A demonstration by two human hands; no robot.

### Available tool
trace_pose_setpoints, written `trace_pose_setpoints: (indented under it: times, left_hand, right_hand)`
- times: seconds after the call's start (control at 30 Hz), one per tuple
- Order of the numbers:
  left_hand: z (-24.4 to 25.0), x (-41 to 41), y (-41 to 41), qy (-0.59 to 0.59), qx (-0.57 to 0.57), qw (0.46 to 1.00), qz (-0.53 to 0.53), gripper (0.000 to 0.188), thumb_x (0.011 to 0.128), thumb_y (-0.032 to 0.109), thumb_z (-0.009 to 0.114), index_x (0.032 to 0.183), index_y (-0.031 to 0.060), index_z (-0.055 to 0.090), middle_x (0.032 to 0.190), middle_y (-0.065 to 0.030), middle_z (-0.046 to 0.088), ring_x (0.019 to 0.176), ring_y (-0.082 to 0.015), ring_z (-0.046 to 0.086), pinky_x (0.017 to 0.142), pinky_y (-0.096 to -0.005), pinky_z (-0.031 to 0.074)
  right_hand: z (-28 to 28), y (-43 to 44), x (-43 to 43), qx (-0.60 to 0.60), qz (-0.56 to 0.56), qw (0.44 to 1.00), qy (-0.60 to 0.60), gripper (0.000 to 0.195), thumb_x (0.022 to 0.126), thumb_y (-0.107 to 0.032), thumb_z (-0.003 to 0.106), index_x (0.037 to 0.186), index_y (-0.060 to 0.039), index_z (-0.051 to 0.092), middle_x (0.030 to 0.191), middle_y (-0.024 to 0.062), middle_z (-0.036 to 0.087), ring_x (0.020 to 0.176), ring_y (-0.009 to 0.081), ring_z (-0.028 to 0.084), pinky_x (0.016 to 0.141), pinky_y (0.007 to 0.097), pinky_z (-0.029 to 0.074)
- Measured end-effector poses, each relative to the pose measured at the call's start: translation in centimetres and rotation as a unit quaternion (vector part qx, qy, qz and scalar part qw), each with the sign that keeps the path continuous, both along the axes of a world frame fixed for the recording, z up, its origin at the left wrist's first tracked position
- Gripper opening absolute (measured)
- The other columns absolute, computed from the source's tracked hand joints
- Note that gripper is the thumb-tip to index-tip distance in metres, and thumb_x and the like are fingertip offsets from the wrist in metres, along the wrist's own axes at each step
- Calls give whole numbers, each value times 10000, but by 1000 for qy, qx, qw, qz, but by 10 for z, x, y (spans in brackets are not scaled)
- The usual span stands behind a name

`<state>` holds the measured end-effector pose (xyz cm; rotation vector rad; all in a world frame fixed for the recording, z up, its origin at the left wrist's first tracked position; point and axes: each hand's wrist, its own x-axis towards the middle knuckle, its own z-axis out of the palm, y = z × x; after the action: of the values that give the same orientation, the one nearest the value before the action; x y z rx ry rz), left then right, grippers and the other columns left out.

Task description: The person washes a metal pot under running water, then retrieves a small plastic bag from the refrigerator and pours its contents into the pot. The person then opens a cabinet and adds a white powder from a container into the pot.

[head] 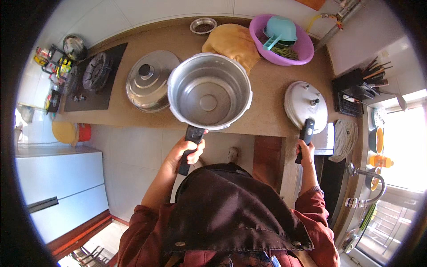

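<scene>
My left hand (186,150) grips the black handle of a metal pressure cooker pot (210,91). The pot's open mouth faces me, and its inside looks empty. My right hand (305,152) is closed around the black handle of the pressure cooker lid (305,103). That lid, with its valve knob, is at the counter's right part; whether it rests on the surface or is held just above it, I cannot tell. Left of the pot, and partly behind it, lies a domed steel lid (150,80) with a black knob.
On the brown counter (267,90) are a tan cloth (230,41), a small metal bowl (203,26) and a purple basin (283,60) holding greens and a turquoise scoop (281,30). A gas stove (96,71) is at left. A knife block (348,86) and faucet (373,183) stand at right.
</scene>
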<state>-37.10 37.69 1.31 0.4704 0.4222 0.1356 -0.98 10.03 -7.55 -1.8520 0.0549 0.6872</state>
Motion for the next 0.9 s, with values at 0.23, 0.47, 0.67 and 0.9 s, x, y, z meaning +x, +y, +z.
trace_pose_setpoints:
  times: [0.23, 0.47, 0.67, 0.9]
  left_hand:
    - [-15, 34, -6, 34, -3, 999, 21, 521, 701, 97, 515, 1205, 69, 385, 744, -55, 454, 434, -68, 385, 386, -190, 347]
    - [-37, 46, 7, 10, -24, 1000, 10, 547, 697, 85, 511, 1225, 81, 371, 749, -58, 463, 456, -81, 414, 392, -203, 368]
    - [-49, 31, 24, 87, 36, 995, -32, 483, 849, 319, 508, 1230, 59, 364, 904, -121, 573, 713, -167, 573, 644, -300, 502]
    - [-75, -115, 39, 256, 236, 935, 62, 400, 869, 307, 497, 1164, 45, 425, 1007, -105, 538, 853, -176, 566, 723, -311, 486]
  right_hand:
    - [-52, -37, 59, -216, 79, 943, -239, 348, 642, -245, 708, 778, 50, 584, 662, 85, 596, 587, 140, 515, 541, 306, 422]
    - [-60, -32, 40, -312, 15, 915, -254, 577, 651, -265, 684, 1120, -15, 458, 1063, 208, 505, 955, 340, 502, 790, 425, 411]
    - [-25, -5, -11, -325, 55, 811, -483, 633, 645, -137, 657, 1215, -98, 385, 1232, 196, 334, 1132, 373, 319, 944, 502, 247]
    - [-10, 59, -125, -176, 132, 830, -512, 486, 630, -24, 623, 1088, -49, 461, 1138, 194, 397, 1053, 363, 384, 902, 461, 319]
